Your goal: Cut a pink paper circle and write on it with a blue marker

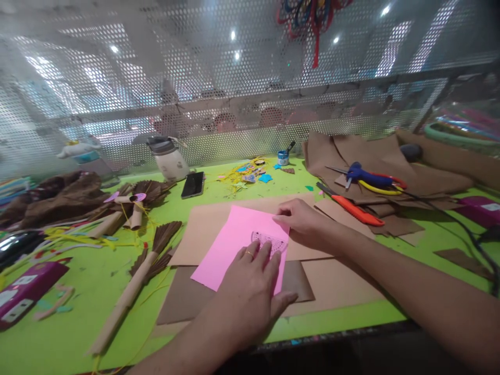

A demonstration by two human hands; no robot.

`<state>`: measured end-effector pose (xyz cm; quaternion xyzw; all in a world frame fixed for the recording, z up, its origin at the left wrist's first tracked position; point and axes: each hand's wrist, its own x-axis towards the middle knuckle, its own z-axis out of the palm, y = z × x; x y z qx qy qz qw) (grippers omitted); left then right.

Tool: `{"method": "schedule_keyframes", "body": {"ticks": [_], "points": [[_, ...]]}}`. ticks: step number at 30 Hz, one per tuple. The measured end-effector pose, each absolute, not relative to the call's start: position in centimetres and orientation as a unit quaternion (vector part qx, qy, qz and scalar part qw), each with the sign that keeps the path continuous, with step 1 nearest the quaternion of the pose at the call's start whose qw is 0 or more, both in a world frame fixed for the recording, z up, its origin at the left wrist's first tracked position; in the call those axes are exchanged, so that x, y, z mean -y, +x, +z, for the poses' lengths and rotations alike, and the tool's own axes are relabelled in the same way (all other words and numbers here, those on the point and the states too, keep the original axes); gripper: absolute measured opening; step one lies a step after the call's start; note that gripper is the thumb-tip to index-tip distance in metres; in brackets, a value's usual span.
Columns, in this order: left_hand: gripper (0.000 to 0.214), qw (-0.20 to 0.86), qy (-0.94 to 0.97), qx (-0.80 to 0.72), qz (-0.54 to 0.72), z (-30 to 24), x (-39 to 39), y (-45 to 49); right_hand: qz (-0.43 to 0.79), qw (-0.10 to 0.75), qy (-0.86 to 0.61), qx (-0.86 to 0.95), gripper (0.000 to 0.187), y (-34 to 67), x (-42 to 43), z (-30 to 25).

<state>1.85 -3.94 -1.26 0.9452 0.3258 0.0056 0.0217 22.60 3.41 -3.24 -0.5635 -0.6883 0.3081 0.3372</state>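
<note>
A pink sheet of paper lies on brown card at the middle of the green table. On the pink sheet rests a small clear patterned template. My left hand lies flat on the sheet's near part, fingers stretched out, fingertips against the template. A ring shows on one finger. My right hand comes in from the right and its fingertips press on the sheet's far right corner beside the template.
An orange utility knife and scissors lie on brown paper sheets at right. A black phone, a white jug and a glue pot stand behind. Paper palm crafts and a purple box lie at left.
</note>
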Motion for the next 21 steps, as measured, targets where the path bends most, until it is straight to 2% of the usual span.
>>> {"method": "schedule_keyframes", "body": {"ticks": [9,21], "points": [[0.074,0.035,0.938,-0.344,0.0,-0.82,4.13,2.1,0.358,0.369,-0.541,0.666,0.024,22.65,-3.51,-3.75],[0.078,0.061,0.935,-0.349,0.002,-0.73,4.05,2.01,0.356,0.352,-0.545,0.673,0.024,22.94,-3.78,-3.38]]}}
